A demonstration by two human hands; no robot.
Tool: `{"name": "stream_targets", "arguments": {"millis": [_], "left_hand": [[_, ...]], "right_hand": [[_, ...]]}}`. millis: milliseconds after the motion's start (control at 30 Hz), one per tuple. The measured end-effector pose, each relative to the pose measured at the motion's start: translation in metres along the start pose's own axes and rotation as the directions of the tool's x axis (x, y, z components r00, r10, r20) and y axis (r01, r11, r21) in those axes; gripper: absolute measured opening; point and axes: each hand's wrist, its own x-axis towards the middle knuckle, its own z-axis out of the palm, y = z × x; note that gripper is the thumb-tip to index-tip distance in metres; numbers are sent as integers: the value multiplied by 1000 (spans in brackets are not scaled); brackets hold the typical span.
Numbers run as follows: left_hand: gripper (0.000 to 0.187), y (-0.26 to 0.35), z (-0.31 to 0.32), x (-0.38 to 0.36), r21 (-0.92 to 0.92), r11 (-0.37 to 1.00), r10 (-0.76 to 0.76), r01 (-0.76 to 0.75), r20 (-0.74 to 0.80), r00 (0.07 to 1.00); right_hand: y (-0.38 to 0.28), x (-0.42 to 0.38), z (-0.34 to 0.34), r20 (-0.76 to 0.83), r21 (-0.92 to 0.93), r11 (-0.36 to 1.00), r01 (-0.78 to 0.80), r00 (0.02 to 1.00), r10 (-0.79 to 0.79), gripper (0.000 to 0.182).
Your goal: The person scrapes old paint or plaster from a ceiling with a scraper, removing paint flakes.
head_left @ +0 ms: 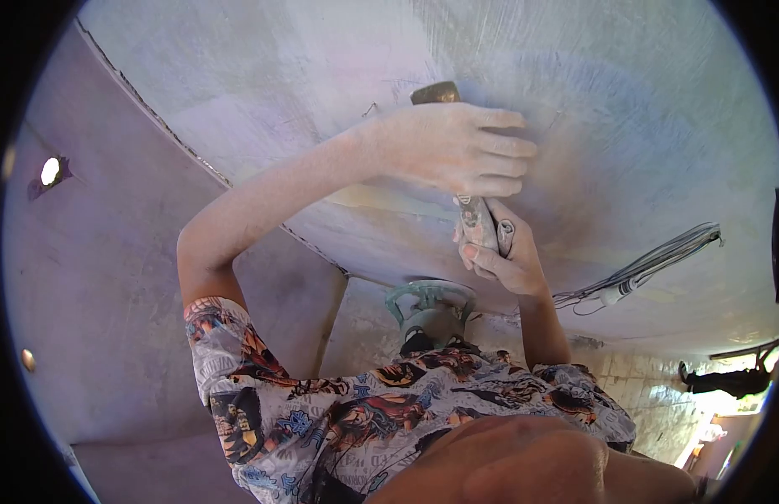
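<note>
My right hand (pixel 509 265) is closed round the dusty grey handle of a hand tool (pixel 475 225), thumb along its lower end. A small rolled, whitish piece (pixel 506 237) shows beside that handle, by the fingers. My left hand (pixel 469 151) lies across the tool's middle, back towards me, fingers stretched out to the right and slightly apart; its thumb is hidden. Past the left hand, a dark brownish end piece (pixel 436 92) sticks out close to the plastered wall (pixel 608 101). How it joins the handle is covered by the left hand. White dust coats both hands.
Below me are my feet on a green stool (pixel 430 296). A bundle of loose wires (pixel 658 259) sticks out on the right side of the wall. Another wall (pixel 137 252) stands at the left. Far right, a person in dark clothes (pixel 730 383) stands near a bright opening.
</note>
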Motion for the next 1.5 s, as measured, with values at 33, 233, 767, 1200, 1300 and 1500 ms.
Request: {"name": "stream_targets", "arguments": {"millis": [33, 233, 767, 1200, 1300, 1500], "left_hand": [[19, -5, 3, -1, 52, 999, 11, -12, 16, 1000], [15, -23, 21, -2, 52, 997, 68, -61, -151, 986], [22, -52, 26, -25, -182, 973, 101, -141, -214, 972], [24, -55, 24, -21, -255, 963, -9, -82, -334, 942], [24, -45, 29, -20, -261, 963, -17, -66, -305, 952], [24, -38, 34, -23, -291, 956, -47, -48, -312, 949]], "right_hand": [[-7, 3, 5, -7, 89, 996, 19, 1000, -19, 44], [-7, 14, 10, -87, 203, 974, 101, 993, -85, 43], [-20, 35, 78, -526, -25, 982, 185, 833, -170, 35], [-45, 34, 87, -586, -109, 986, 125, 793, -165, 33], [-41, 27, 86, -570, -130, 990, 62, 812, -126, 33], [-34, 27, 90, -593, -114, 991, 68, 796, -123, 31]]}}
